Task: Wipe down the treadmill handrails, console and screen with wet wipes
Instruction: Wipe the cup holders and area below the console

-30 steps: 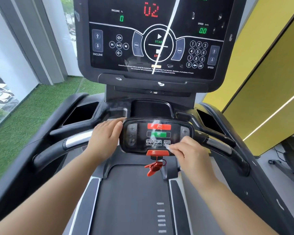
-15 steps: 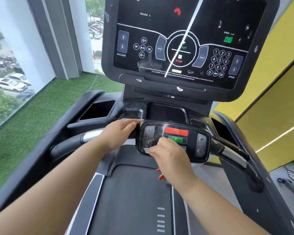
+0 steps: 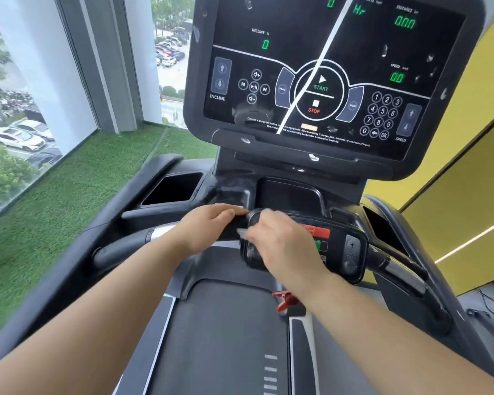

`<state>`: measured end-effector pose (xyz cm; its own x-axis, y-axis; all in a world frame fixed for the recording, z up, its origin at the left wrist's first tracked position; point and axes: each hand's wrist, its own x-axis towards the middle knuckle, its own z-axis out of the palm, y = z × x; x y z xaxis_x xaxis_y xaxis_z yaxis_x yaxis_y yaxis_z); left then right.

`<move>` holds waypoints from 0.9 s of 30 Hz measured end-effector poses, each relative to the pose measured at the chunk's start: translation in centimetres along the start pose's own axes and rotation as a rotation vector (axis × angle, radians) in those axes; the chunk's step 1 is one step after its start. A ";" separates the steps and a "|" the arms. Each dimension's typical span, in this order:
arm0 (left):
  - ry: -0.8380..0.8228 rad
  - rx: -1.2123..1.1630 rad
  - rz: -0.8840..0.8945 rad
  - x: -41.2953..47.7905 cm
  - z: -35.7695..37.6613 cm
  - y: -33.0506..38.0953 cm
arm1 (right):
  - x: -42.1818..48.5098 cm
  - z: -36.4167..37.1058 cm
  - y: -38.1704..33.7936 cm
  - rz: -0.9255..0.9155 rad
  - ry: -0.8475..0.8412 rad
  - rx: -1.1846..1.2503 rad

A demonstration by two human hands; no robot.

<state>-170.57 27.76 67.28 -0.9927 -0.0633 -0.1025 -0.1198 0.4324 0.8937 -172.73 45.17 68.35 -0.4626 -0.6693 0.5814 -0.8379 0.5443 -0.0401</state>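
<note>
The treadmill's big black console screen (image 3: 325, 67) stands lit ahead of me. Below it a small control panel (image 3: 351, 252) with red and green buttons sits on the front crossbar. My right hand (image 3: 280, 246) lies over the panel's left half and pinches a pale wet wipe (image 3: 241, 232), of which only a blurred edge shows at the fingertips. My left hand (image 3: 208, 226) grips the crossbar just left of the panel, fingers curled over its top. The left handrail (image 3: 120, 249) and right handrail (image 3: 405, 275) curve outward from there.
A red safety clip (image 3: 284, 302) hangs under the panel above the belt (image 3: 226, 337). An open cup holder (image 3: 171, 189) sits at the left of the console base. Artificial grass (image 3: 54, 209) and a window lie left; a yellow wall (image 3: 468, 166) is right.
My right hand has slid with the wipe from the panel's lower right across to its left half. The left hand has kept its hold on the crossbar. My view has shifted left.
</note>
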 end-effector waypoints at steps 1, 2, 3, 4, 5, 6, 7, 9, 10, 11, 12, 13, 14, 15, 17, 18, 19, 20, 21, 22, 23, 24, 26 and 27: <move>-0.003 0.002 0.005 0.0 0.0 -0.1 | 1.0 0.0 0.4 0.035 0.038 -0.008; -0.002 0.024 0.007 0.0 -0.1 -0.1 | 1.6 0.0 0.7 0.072 0.062 -0.003; 0.004 0.050 0.010 0.0 -0.1 -0.1 | 1.7 0.1 0.5 0.093 0.060 0.003; 0.009 0.067 0.017 0.0 0.0 -0.2 | 1.4 0.1 0.1 0.089 0.032 0.003; 0.014 0.073 0.027 -0.1 0.0 -0.2 | 0.8 0.1 -0.5 0.066 -0.008 -0.003; 0.020 0.072 0.031 -0.1 0.2 -0.2 | 0.3 0.1 -0.9 0.034 -0.045 -0.010; 0.028 0.068 0.029 -0.1 0.3 -0.2 | 0.1 0.0 -0.9 0.007 -0.072 -0.016; 0.048 0.070 0.016 -0.1 0.4 -0.1 | 1.0 -0.2 0.0 0.001 -0.075 -0.032; 0.058 0.077 0.009 -0.1 0.5 -0.1 | 1.7 -0.3 0.5 0.027 -0.057 -0.043; 0.065 0.084 0.006 0.0 0.5 0.0 | 2.3 -0.5 0.9 0.068 -0.054 -0.054; 0.067 0.091 0.007 0.0 0.5 0.1 | 2.7 -0.7 1.1 0.115 -0.073 -0.061; 0.068 0.095 0.009 0.0 0.5 0.1 | 2.8 -0.8 1.0 0.155 -0.110 -0.072; 0.069 0.095 0.007 0.0 0.6 0.0 | 2.6 -0.8 0.9 0.167 -0.148 -0.081; 0.069 0.095 0.000 0.0 0.6 0.0 | 2.5 -1.0 0.7 0.159 -0.178 -0.087; 0.069 0.110 -0.007 -0.1 0.6 0.0 | 3.0 -1.2 0.8 0.154 -0.244 -0.111; 0.072 0.127 -0.004 -0.1 0.6 0.0 | 3.7 -1.3 1.0 0.154 -0.290 -0.132; 0.078 0.142 -0.001 -0.1 0.6 0.0 | 4.4 -1.2 1.4 0.153 -0.349 -0.134; 0.084 0.154 0.000 -0.1 0.6 0.1 | 5.0 -1.0 1.8 0.142 -0.395 -0.117; 0.088 0.163 0.001 -0.1 0.6 0.2 | 5.5 -0.9 2.1 0.137 -0.430 -0.085; 0.088 0.168 0.005 -0.1 0.6 0.2 | 5.8 -0.9 2.3 0.142 -0.451 -0.052; 0.084 0.168 0.008 -0.1 0.6 0.2 | 5.9 -1.1 2.7 0.162 -0.463 -0.027; 0.080 0.165 0.014 -0.1 0.6 0.2 | 5.7 -1.4 3.2 0.208 -0.477 -0.002; 0.080 0.163 0.020 -0.2 0.6 0.3 | 4.8 -3.0 4.8 0.350 -0.506 0.048; 0.081 0.166 0.012 -0.2 0.7 0.4 | 4.0 -4.0 5.8 0.417 -0.503 0.072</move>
<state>-170.43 28.52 67.33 -0.9907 -0.1263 -0.0509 -0.1150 0.5759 0.8094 -178.26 47.63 73.68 -0.8173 -0.5736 0.0548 -0.5680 0.7860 -0.2441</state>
